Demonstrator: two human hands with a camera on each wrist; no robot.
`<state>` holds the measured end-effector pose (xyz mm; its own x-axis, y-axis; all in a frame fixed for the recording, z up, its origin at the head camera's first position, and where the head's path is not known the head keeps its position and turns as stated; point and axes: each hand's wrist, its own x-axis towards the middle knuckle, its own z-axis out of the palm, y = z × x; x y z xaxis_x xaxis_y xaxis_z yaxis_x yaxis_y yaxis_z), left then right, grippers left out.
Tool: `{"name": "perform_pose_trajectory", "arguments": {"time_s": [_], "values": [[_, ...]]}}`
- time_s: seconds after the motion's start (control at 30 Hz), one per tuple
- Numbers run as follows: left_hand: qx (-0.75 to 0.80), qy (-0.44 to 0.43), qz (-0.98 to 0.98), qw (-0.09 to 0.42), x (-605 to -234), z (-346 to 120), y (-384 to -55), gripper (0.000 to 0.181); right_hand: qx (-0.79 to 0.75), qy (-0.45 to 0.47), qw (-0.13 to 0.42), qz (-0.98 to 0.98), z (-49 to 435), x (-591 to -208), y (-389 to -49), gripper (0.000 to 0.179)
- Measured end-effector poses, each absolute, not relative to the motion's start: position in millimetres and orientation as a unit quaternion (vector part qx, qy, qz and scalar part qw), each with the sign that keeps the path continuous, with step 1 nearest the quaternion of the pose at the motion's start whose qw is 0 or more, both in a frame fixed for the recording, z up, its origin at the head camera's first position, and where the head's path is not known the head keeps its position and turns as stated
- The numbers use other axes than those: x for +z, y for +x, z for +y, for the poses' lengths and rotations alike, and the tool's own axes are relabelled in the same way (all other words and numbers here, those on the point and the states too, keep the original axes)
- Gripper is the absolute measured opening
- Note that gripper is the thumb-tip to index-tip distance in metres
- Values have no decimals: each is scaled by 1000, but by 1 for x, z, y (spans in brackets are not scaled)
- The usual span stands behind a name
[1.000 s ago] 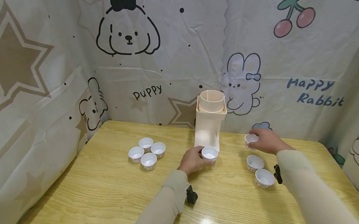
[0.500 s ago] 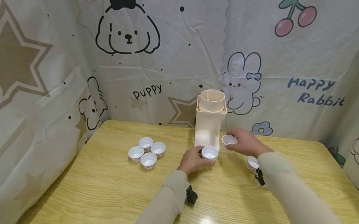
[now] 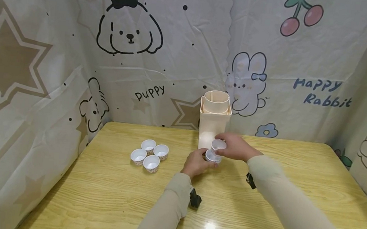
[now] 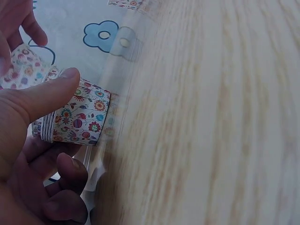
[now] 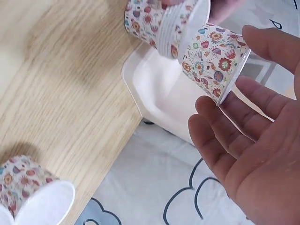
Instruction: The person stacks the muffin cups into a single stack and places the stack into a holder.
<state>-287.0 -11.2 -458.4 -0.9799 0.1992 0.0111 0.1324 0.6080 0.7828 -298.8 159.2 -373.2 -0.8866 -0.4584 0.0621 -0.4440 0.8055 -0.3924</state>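
Note:
My left hand [image 3: 196, 163] grips a nested stack of white-lined paper baking cups [image 4: 82, 115] with a floral print, upright near the table surface. Several rims show together at the stack's mouth in the left wrist view. Between the thumb and fingers of my right hand [image 3: 237, 147] is a single paper baking cup [image 5: 215, 61] of the same print. Its base is right at the mouth of the stack. Just behind both hands stands a cream plastic holder [image 3: 213, 122] with a round tube [image 3: 216, 102] in its top.
Several separate baking cups [image 3: 151, 163] stand grouped on the left of the wooden table [image 3: 104, 195]. More cups [image 5: 47, 204] on the right show in the right wrist view; my right arm hides them in the head view. A printed cloth [image 3: 188, 56] hangs behind the table.
My right hand has carried its cup leftward from the table's right side to the stack in my left hand. The left hand has stayed in place.

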Motion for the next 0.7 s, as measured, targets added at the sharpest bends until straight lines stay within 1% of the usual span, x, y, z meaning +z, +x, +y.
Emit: {"name": "perform_pose_trajectory", "arguments": {"time_s": [0.23, 0.7], "values": [[432, 91, 896, 40, -462, -12, -289, 55, -202, -242, 29, 948, 150, -378, -293, 48], [430, 88, 898, 36, -461, -11, -290, 51, -200, -239, 37, 949, 147, -382, -295, 49]]}}
